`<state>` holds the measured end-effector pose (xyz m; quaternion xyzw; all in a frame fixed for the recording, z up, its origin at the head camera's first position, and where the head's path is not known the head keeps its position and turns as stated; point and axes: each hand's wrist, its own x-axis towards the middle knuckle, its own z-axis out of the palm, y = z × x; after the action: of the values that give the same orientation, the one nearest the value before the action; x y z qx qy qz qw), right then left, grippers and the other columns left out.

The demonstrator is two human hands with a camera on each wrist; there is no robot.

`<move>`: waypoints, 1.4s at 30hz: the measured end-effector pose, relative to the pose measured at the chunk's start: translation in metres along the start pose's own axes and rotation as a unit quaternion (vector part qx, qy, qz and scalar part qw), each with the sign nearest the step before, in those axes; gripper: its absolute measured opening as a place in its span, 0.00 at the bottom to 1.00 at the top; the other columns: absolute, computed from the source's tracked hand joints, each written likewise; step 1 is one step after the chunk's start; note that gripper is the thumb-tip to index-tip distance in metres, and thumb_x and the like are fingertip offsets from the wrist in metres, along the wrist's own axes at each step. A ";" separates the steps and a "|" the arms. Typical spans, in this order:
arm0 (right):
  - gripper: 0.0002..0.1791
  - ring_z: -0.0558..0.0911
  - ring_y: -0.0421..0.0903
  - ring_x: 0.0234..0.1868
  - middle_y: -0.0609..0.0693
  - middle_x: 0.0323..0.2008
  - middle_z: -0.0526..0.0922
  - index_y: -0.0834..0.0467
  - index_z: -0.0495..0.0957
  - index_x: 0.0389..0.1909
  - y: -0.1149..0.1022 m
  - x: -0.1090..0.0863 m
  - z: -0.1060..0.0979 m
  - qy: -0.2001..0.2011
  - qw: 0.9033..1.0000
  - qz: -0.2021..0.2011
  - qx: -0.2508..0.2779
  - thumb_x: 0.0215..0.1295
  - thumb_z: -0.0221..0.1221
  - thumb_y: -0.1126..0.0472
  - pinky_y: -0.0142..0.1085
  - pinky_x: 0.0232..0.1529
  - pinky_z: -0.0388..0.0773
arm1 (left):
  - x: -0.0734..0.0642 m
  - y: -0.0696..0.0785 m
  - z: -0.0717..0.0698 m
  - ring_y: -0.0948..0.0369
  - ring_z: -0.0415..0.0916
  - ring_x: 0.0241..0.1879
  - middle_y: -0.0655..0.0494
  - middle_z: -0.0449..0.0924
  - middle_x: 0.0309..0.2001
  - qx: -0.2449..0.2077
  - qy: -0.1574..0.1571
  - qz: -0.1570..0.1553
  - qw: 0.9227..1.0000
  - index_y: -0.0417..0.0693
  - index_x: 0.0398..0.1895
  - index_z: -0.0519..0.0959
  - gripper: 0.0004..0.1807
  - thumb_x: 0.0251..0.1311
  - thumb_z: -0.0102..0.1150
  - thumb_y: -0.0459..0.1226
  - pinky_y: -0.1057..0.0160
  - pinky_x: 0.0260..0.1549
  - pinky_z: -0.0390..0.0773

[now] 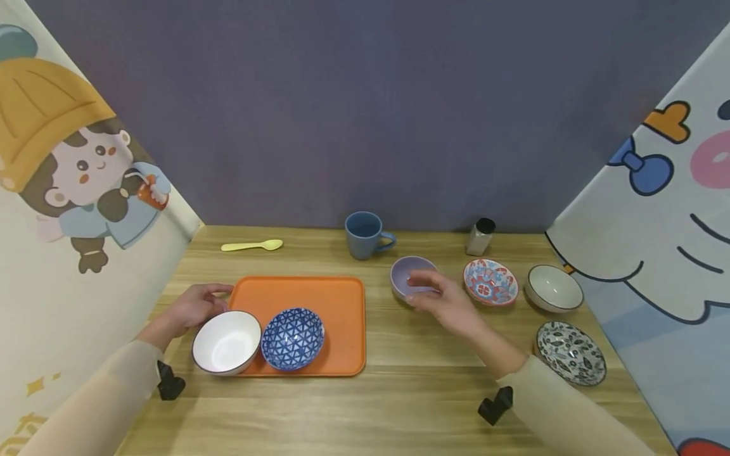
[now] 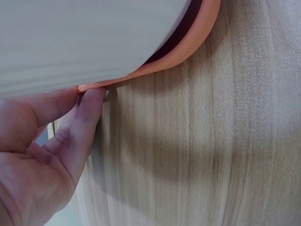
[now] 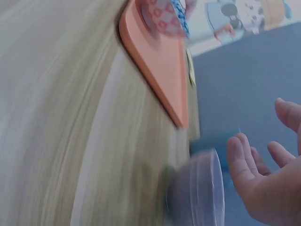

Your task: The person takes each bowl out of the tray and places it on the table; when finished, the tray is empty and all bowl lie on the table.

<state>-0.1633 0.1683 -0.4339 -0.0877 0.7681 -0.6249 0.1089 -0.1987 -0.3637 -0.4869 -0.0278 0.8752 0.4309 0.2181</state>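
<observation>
At the left edge of the orange tray (image 1: 342, 291), my left hand (image 1: 196, 307) pinches the rim between thumb and fingers (image 2: 91, 106). A white bowl with a dark rim (image 1: 227, 342) stands at the tray's left front and overhangs its edge. Beside it on the tray is a blue-and-white patterned bowl (image 1: 293, 339), whose outside shows red patterning in the right wrist view. My right hand (image 1: 447, 304) is over the near right side of a small purple bowl (image 1: 403, 272), fingers parted and nothing in them; the right wrist view has the hand just beyond that bowl's rim.
A blue mug (image 1: 363, 235) and a yellow spoon (image 1: 252, 246) are along the back. Right of the purple bowl are a shaker with a black lid (image 1: 480, 237), a red-and-blue patterned dish (image 1: 490, 282), a pale bowl (image 1: 554, 289) and a black-and-white leaf-patterned bowl (image 1: 571, 353).
</observation>
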 end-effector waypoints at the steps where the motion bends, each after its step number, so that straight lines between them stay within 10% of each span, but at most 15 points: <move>1: 0.31 0.85 0.49 0.51 0.70 0.63 0.75 0.69 0.68 0.70 0.000 0.004 0.008 -0.009 1.000 -0.001 0.004 0.67 0.64 0.67 0.52 0.51 0.84 | 0.000 0.000 0.000 0.56 0.81 0.35 0.40 0.83 0.42 -0.002 -0.001 -0.001 1.000 0.28 0.74 0.62 0.32 0.64 0.50 0.22 0.58 0.31 0.83; 17: 0.34 0.87 0.52 0.46 0.71 0.63 0.74 0.65 0.69 0.71 0.006 0.036 0.103 -0.150 0.986 0.059 0.045 0.64 0.68 0.64 0.54 0.50 0.84 | -0.001 -0.001 -0.001 0.56 0.81 0.34 0.42 0.84 0.43 -0.012 -0.006 -0.003 1.000 0.29 0.74 0.62 0.32 0.65 0.50 0.23 0.58 0.30 0.83; 42: 0.42 0.80 0.55 0.60 0.60 0.65 0.76 0.55 0.67 0.74 0.022 0.039 0.158 -0.190 0.975 0.101 0.062 0.59 0.73 0.66 0.43 0.52 0.82 | 0.002 -0.003 0.000 0.57 0.81 0.33 0.43 0.83 0.42 -0.029 -0.008 -0.010 0.999 0.30 0.74 0.62 0.32 0.65 0.51 0.23 0.59 0.28 0.83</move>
<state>-0.1567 0.0134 -0.4882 -0.1198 0.6977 -0.6294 0.3205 -0.1995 -0.3653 -0.4895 -0.0399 0.8603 0.4541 0.2284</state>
